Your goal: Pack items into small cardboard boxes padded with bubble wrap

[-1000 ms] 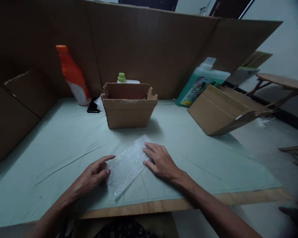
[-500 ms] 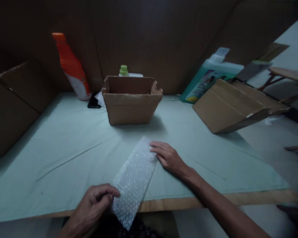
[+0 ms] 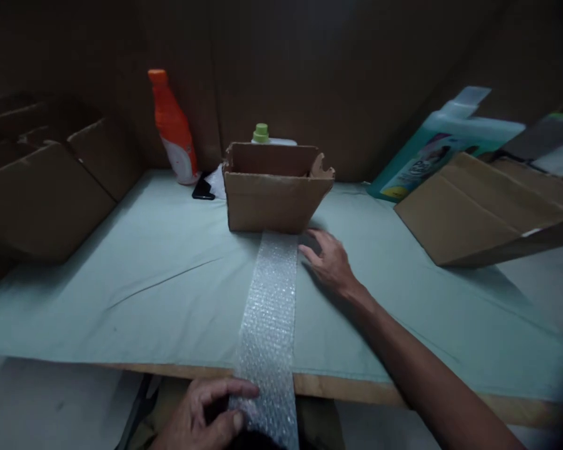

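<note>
A long strip of bubble wrap (image 3: 271,312) lies over the table and hangs past its near edge. Its far end reaches the foot of an open cardboard box (image 3: 267,203). At the strip's near left edge, my left hand (image 3: 206,412) grips it between thumb and bent index finger. My right hand (image 3: 328,259) rests beside the strip's far right edge, close to the box's lower right corner. Its thumb and fingers are apart and hold nothing; the thumb is very near the wrap's edge. The inside of the box is mostly hidden.
Behind the box stands a green-capped bottle (image 3: 261,133). An orange bottle (image 3: 173,128) and a black phone-like object (image 3: 203,187) are at the back left. Cardboard boxes (image 3: 51,194) fill the left side. A teal jug (image 3: 431,150) and another carton (image 3: 469,212) stand right.
The bubble wrap has straightened and extends farther, its far end now at the box. My right hand has moved forward and its fingers have left the wrap. The view has shifted left.
</note>
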